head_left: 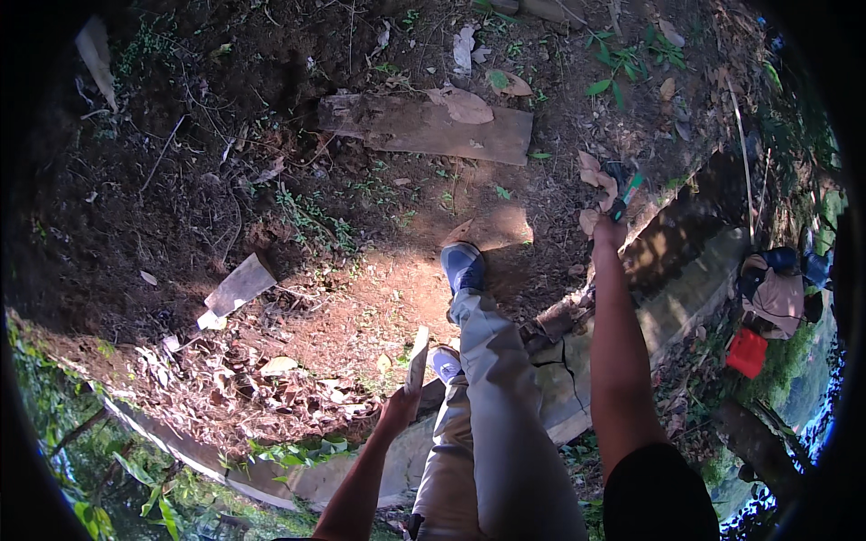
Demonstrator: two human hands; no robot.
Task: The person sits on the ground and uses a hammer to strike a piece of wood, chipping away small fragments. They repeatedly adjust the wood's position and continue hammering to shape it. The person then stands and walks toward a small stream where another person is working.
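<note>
My left hand (400, 410) is closed around a short, flat piece of wood (418, 359), which stands up beside my shoe. On the right, my outstretched right hand (608, 233) grips a green-and-black handled tool (631, 189). Its working end blurs into the dark ground and dry leaves, so its exact kind does not show. A brown dry leaf (597, 176) lies close to this tool. My shoes (463, 267) are on the bare soil between both hands.
A weathered plank (424, 126) lies ahead with dry leaves on it. Another wood piece (240, 287) rests at the left. Behind runs a cracked concrete edging (564, 392). A red object (746, 353) and a pinkish-brown bag-like bundle (778, 302) sit at far right.
</note>
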